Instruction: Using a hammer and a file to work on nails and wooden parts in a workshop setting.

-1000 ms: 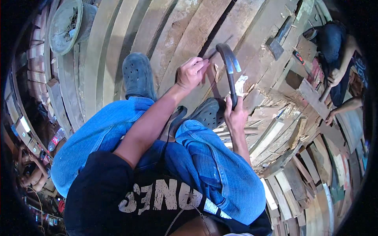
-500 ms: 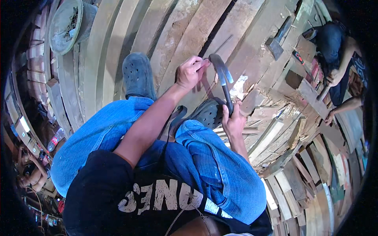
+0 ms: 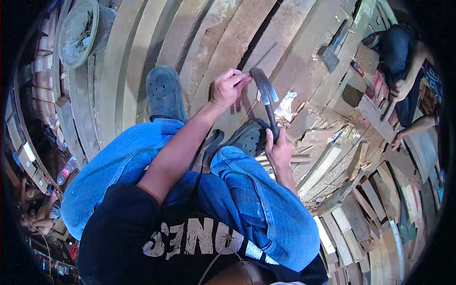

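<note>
Hooked bar (image 3: pixel 269 114), dark with a bright claw, rises from the right hand (image 3: pixel 279 151), which is closed around its lower end. Its bend sits just beside the left hand (image 3: pixel 227 88), whose fingertips pinch a thin rod (image 3: pixel 266 54). Beyond the right-hand grip lies a hammer (image 3: pixel 328 58) on wooden planks (image 3: pixel 285 35).

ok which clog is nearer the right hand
The right clog, just left of the right hand; the left clog is farther off, on the other side of the left forearm.
</note>
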Tool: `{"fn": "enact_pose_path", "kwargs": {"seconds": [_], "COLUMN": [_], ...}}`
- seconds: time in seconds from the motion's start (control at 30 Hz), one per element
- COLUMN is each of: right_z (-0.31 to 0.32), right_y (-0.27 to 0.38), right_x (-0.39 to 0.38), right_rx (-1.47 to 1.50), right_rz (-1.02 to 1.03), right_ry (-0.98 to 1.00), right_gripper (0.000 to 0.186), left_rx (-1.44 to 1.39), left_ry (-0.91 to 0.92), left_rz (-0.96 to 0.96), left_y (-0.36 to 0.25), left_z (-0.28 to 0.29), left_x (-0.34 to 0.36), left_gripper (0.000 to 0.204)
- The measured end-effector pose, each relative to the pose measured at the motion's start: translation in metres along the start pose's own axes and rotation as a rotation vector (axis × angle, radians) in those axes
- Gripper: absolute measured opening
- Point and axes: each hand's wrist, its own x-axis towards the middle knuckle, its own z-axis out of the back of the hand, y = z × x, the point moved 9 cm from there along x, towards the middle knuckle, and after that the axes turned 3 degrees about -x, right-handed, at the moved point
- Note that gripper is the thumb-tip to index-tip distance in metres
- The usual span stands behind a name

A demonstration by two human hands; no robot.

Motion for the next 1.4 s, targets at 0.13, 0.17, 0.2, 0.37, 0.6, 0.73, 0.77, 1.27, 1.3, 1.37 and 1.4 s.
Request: {"fn": "enact_pose_path", "kwargs": {"seconds": [0.13, 0.17, 0.2, 0.37, 0.6, 0.73, 0.77, 1.27, 1.3, 1.37, 1.4], "right_z": [-0.004, -0.002, 0.000, -0.003, 0.006, 0.012, 0.014, 0.034, 0.031, 0.032, 0.033], "right_y": [-0.002, 0.001, 0.001, -0.005, -0.008, -0.006, -0.008, -0.006, -0.008, -0.006, -0.003], "right_x": [0.005, 0.006, 0.006, 0.017, 0.025, 0.041, 0.043, 0.065, 0.065, 0.065, 0.068], "right_rx": [-0.061, -0.023, 0.016, -0.022, -0.033, -0.060, -0.065, -0.030, -0.024, -0.020, -0.058], "right_rz": [-0.034, -0.013, -0.013, -0.055, -0.120, -0.108, -0.123, -0.096, -0.116, -0.102, -0.082], "right_ry": [0.033, -0.005, -0.018, 0.018, -0.012, -0.027, -0.018, -0.166, -0.133, -0.157, -0.176], "right_gripper": [0.026, 0.029, 0.031, 0.031, 0.032, 0.031, 0.031, 0.031, 0.031, 0.032, 0.032], "left_rx": [0.039, 0.048, 0.047, 0.048, 0.084, 0.038, 0.026, 0.052, 0.065, 0.062, 0.061], "left_ry": [-0.010, -0.007, -0.003, -0.023, -0.015, -0.027, -0.019, -0.029, -0.029, -0.023, -0.018], "left_rz": [-0.010, -0.004, -0.002, -0.023, -0.066, -0.054, -0.047, -0.079, -0.083, -0.074, -0.067], "left_y": [0.000, 0.001, 0.001, 0.003, 0.002, 0.000, 0.000, 0.000, -0.002, -0.001, -0.001], "left_z": [-0.001, 0.000, -0.001, -0.002, -0.002, -0.001, -0.001, -0.001, 0.000, 0.000, 0.000], "left_x": [-0.001, -0.001, -0.003, -0.002, -0.001, -0.003, -0.003, 0.001, 0.000, 0.001, 0.000], "left_gripper": [0.013, 0.013, 0.013, 0.015, 0.014, 0.014, 0.014, 0.013, 0.013, 0.014, 0.014]}}
